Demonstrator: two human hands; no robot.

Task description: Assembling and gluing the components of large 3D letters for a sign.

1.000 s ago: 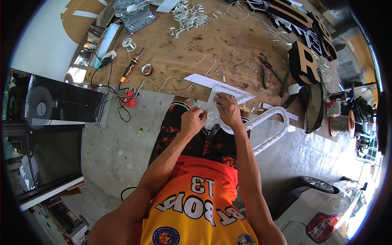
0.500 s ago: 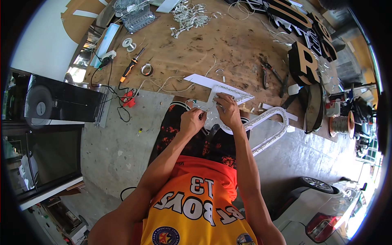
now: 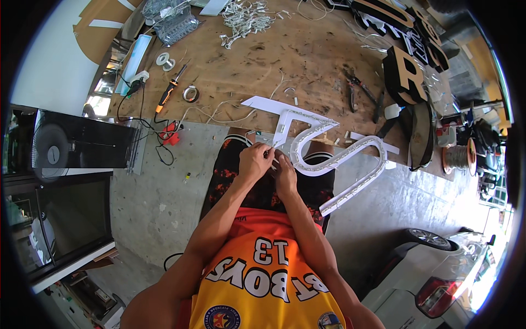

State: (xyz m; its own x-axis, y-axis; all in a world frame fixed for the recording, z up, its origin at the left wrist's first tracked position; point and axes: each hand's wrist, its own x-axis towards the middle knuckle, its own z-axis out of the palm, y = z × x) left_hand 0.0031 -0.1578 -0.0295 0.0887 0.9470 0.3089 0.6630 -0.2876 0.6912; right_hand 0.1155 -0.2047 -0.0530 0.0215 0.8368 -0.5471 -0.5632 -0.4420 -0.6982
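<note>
A white sign letter (image 3: 350,159), shallow and curved with small light modules strung along its channels, lies across my lap and the table's front edge. At the lower end of its stem, my left hand (image 3: 255,162) is closed, with thumb and fingers pinched together. Just to the right of it, my right hand (image 3: 285,175) is closed too, its fingertips nearly meeting the left ones. Whatever small thing lies between the fingertips is hidden by the fingers.
On the wooden table (image 3: 246,71) lie a soldering iron (image 3: 169,94), a solder spool (image 3: 165,61), a tape roll (image 3: 190,94), pliers (image 3: 361,88) and a heap of light modules (image 3: 249,22). Black letters (image 3: 405,74) stand at the right. Cables (image 3: 148,118) hang off the left edge.
My right hand has left the middle of the letter and come down and left beside my left hand. More of the letter's curve now shows. My left hand stays nearly in place.
</note>
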